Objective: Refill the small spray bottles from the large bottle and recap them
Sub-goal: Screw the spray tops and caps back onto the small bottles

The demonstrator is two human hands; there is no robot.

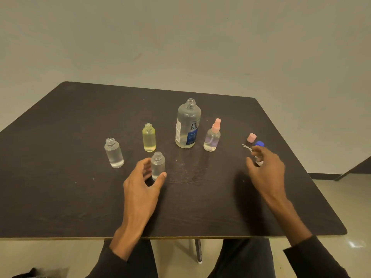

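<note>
Near the big renu bottle, just in front of it and a bit left, a small clear bottle is standing up with no cap on. The left hand is curling its thumb and fingers around it, touching or almost touching. The big bottle is standing open too, with a little liquid inside. Left of it, a yellow bottle and another clear bottle are waiting uncapped. Right of it, a pink spray bottle is already wearing its top. Farther right, the right hand is reaching loosely curled over the loose spray caps; I cannot tell if it is holding one. To cap well, I think: hold the small bottle steady, drop the tube straight in, then twist.
</note>
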